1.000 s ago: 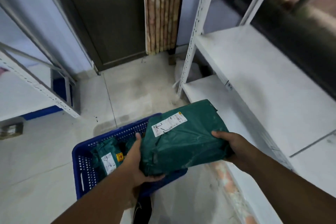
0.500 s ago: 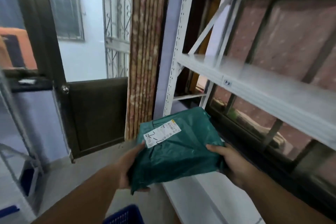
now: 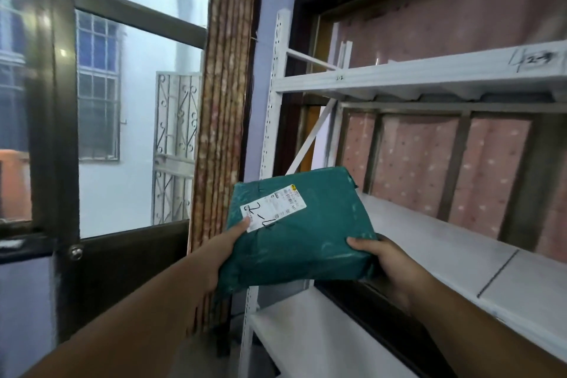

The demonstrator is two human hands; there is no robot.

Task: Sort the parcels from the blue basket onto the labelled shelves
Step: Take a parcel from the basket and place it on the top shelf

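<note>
Green parcel [image 3: 302, 225] gripped by both hands, beside the shelves.
Left hand [image 3: 225, 244] covers the label [image 3: 273, 208]; misreading could pick the wrong shelf [image 3: 435, 233]; right hand [image 3: 382, 258] clasps the corner.

Both arms extend forward and upward from the lower edge of the view, forearms bare. The left hand [image 3: 225, 250] grips the near left edge of the green parcel [image 3: 302, 230], thumb on top touching the white label. The right hand [image 3: 388, 264] grips the near right corner, thumb on top and fingers curled beneath. The parcel is held between both hands.
</note>
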